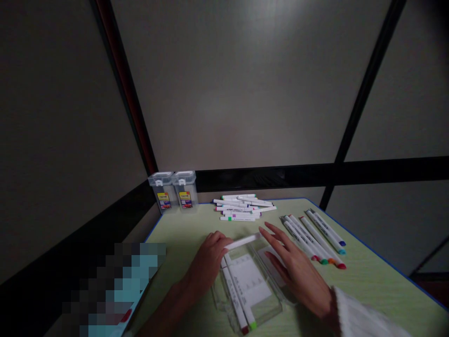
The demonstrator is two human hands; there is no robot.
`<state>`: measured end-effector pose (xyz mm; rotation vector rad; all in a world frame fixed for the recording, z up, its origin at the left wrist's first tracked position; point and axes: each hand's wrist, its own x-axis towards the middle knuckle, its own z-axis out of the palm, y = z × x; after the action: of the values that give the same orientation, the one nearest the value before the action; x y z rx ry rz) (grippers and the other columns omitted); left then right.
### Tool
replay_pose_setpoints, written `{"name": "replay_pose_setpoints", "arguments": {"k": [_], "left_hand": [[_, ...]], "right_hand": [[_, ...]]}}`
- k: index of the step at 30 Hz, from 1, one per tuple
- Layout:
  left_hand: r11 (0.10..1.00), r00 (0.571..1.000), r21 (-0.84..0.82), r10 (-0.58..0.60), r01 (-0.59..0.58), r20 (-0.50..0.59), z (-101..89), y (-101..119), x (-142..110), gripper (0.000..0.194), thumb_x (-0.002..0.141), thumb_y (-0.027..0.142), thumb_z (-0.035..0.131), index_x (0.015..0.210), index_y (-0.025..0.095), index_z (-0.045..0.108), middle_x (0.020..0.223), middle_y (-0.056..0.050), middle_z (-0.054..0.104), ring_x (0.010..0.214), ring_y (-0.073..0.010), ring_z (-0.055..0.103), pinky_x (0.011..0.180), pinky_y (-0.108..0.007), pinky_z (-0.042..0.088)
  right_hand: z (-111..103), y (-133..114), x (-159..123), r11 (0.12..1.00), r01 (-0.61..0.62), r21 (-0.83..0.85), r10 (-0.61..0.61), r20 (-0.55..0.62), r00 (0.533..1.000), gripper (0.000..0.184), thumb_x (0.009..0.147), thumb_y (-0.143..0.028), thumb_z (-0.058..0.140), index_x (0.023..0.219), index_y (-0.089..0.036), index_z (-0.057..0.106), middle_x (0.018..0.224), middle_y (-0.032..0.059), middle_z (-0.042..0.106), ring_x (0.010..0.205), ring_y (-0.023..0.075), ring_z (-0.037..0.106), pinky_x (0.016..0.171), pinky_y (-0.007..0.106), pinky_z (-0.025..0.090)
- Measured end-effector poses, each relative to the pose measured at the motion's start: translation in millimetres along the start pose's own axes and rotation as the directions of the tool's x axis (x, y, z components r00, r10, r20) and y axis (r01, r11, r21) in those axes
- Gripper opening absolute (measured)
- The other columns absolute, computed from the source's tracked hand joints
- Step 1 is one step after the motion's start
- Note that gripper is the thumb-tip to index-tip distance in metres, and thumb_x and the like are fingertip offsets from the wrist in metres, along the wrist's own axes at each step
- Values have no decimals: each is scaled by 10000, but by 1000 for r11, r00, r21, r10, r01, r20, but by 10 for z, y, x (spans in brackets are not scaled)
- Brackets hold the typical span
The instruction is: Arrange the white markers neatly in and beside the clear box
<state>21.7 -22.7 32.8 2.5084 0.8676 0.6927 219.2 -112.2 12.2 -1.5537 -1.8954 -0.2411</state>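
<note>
A clear plastic case [268,316] lies opened out on the table in front of me. Two white markers, one with a dark red end [234,295] and one with a light green end [244,299], lie side by side in it, next to a white paper card [254,281]. My left hand [208,257] is closed on one end of another white marker [242,241], held crosswise over the far part of the case. Stretched out and apart, the fingers of my right hand [296,269] reach the marker's other end; whether they touch it I cannot tell.
Loose white markers [238,208] are piled at the back of the table [182,234]. More markers [315,238] lie in a slanted row on the right. Two lidded clear boxes [185,194] stand at the back left corner. Grey wall panels [231,93] rise behind.
</note>
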Motion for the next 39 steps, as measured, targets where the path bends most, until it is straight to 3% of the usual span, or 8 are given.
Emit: {"name": "replay_pose_setpoints", "arguments": {"k": [8,12,17,23,30,39], "left_hand": [[996,994,43,73,-77,77,-35,110,-50,265,825,159,334,926,175,579,872,-47,525,852,-160,455,763,-278,384],[995,989,46,77,-84,128,-24,137,-61,247,818,149,347,916,177,573,880,-36,520,844,-145,462,742,-247,386],[994,982,65,71,-84,174,-16,124,-67,246,840,180,333,860,164,578,842,-17,507,792,-119,471,708,-217,377],[991,980,101,69,-89,188,-14,83,-49,245,845,205,353,752,157,575,801,-10,503,766,-112,468,691,-211,363],[1000,973,-12,1,2,231,-91,24,-39,126,787,183,461,758,144,578,807,-15,541,783,-120,496,705,-210,369],[994,966,-76,-57,78,251,-94,-49,-41,141,748,179,478,774,148,613,795,-20,597,772,-127,520,707,-214,373]], "right_hand": [[-8,-6,-7,990,-15,138,6,65,998,392,878,-199,361,1269,-227,345,1250,101,412,1104,211,445,905,377,384],[-52,-56,-9,966,4,260,-43,146,988,313,875,-161,371,1171,-214,457,1008,80,559,888,174,569,764,308,466],[-59,-76,-15,961,8,276,-53,156,986,229,857,-136,395,1018,-195,547,855,59,573,758,172,578,659,290,463],[-57,-99,-13,966,-42,255,-21,239,971,174,855,-129,392,922,-182,543,825,56,571,742,179,569,638,290,438],[-55,-131,-20,960,-73,269,-12,303,953,164,873,-190,387,894,-185,549,807,46,580,734,175,573,630,276,432],[-13,-128,-59,969,-66,238,-22,350,937,279,880,-158,358,1078,-190,551,907,72,592,824,179,575,713,285,455]]}}
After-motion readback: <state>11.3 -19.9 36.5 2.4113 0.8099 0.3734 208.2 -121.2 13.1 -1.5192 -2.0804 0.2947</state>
